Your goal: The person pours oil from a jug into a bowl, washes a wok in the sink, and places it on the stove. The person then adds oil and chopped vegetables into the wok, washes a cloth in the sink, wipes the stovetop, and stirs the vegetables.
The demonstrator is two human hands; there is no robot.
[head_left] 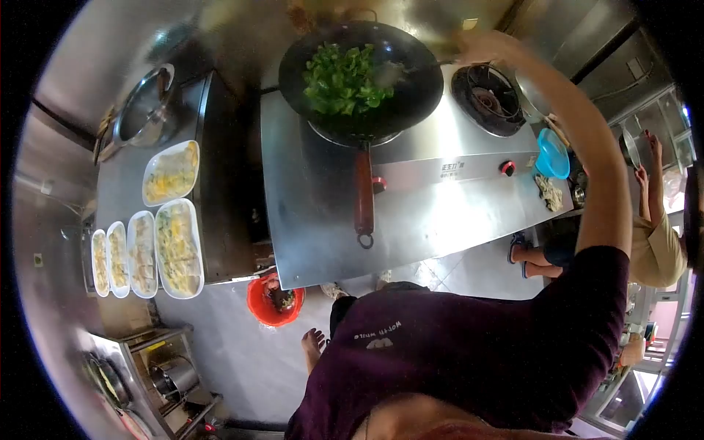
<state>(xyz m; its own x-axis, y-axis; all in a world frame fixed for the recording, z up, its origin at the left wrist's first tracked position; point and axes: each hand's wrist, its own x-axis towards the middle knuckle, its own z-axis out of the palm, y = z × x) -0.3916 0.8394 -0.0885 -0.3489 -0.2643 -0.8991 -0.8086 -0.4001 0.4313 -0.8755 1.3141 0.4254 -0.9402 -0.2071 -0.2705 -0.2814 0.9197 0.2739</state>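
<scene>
A black wok [418, 88] sits on the steel stove with green leafy vegetables [345, 81] inside it. Its brown handle [364, 191] points toward my body, and neither hand touches it. My right hand [480, 45] reaches up to the wall behind the stove, right of the wok. Motion blurs its fingers, and a small pale yellowish thing shows beside it, too unclear to name. Low at my left side, my left hand [313, 340] hangs with its fingers loosely apart and nothing in them, over the floor near a red basin [275, 302].
An empty burner [485, 99] and a blue basin [553, 154] are on the right. White trays of food [179, 249] and a metal bowl [143, 117] stand on the left counter. Below is a shelf with pots [174, 378]. At far right another person [655, 249] holds a pan.
</scene>
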